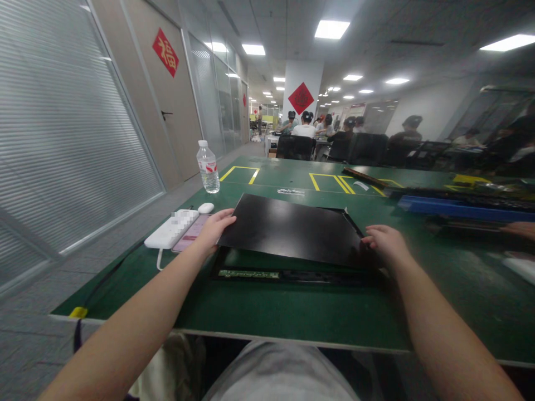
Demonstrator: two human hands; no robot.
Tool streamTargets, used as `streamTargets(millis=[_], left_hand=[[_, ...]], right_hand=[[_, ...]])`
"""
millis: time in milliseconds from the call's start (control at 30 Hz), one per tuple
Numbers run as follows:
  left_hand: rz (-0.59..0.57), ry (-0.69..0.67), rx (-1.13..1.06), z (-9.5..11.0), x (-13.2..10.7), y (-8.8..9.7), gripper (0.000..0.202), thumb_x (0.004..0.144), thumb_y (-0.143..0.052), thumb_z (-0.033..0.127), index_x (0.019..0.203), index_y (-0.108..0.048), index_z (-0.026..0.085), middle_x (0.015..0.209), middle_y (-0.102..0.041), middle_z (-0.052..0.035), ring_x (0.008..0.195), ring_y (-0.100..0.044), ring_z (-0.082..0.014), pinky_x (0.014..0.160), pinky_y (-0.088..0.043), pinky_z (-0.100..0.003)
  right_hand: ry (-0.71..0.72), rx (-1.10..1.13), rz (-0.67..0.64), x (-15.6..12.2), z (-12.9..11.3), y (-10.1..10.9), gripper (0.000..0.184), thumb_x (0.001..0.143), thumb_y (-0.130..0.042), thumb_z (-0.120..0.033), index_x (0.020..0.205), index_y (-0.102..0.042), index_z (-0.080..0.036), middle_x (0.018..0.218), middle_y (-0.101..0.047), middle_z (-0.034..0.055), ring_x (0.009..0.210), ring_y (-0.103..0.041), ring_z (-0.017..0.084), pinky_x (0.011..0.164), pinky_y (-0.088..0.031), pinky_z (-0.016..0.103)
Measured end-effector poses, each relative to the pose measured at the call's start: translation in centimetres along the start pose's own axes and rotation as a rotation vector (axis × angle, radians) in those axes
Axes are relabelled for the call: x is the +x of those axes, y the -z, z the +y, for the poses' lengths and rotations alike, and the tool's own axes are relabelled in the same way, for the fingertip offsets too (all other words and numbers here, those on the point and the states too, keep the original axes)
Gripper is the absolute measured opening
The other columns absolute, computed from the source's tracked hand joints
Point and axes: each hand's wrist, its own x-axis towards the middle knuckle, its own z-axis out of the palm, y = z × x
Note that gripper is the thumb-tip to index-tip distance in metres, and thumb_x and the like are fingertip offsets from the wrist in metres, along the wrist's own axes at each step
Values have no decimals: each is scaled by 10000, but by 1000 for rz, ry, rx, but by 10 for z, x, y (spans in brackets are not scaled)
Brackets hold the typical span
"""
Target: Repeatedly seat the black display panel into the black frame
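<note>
A thin, glossy black sheet (288,228) is tilted above a black panel frame (326,277) on the green table. My left hand (219,227) pinches the sheet's left edge, thumb on top. At the opposite edge, my right hand (387,243) has its fingers curled round the sheet's right side; the exact grip is partly hidden. A strip of green circuit board (249,274) shows along the near side of the frame. Most of the frame lies hidden under the sheet, with one far right corner showing.
Left of the sheet are a white power bank (171,229) with a cable, a phone (190,236), a small white case (206,208) and a water bottle (208,170). Blue and black strips (463,207) lie at the right, near another person's hand (520,228). Yellow tape outlines (326,177) mark the far table (292,317).
</note>
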Motion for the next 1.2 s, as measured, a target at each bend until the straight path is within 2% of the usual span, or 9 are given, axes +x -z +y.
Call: streamTargets(millis=[200,500,900,1200], left_hand=[[8,6,11,2,-3,-2,362,665,-740,132,1024,-694,137,884,-767,-72,665,-690,-159,639,-539,-253],[-31,-9,27,-4,0,0,403,633,-802,160,1018,-681,145,900,-759,-74,809,-711,-203,748,-545,-296],[-27,-2,18,-9,5,3,390,629,-795,117,1002,-684,140,885,-772,-72,769,-722,-196,752,-559,-305],[-22,-29,51,-11,5,3,426,585,-823,155,990,-692,132,888,-761,-82,834,-715,-225,791,-544,-338]], right_hand=[[26,-56,-8,5,6,1,278,750,-605,-240,1004,-682,-158,711,-726,64,503,-563,129,522,-442,246],[46,-196,14,2,4,3,290,743,-606,-283,1001,-702,-191,752,-745,58,558,-610,162,543,-450,270],[67,-262,-4,-2,-1,3,288,753,-579,-240,1008,-705,-192,771,-745,56,557,-623,164,546,-455,270],[61,-272,-5,-8,-8,3,276,732,-585,-203,973,-720,-188,753,-744,56,548,-613,156,550,-457,265]])
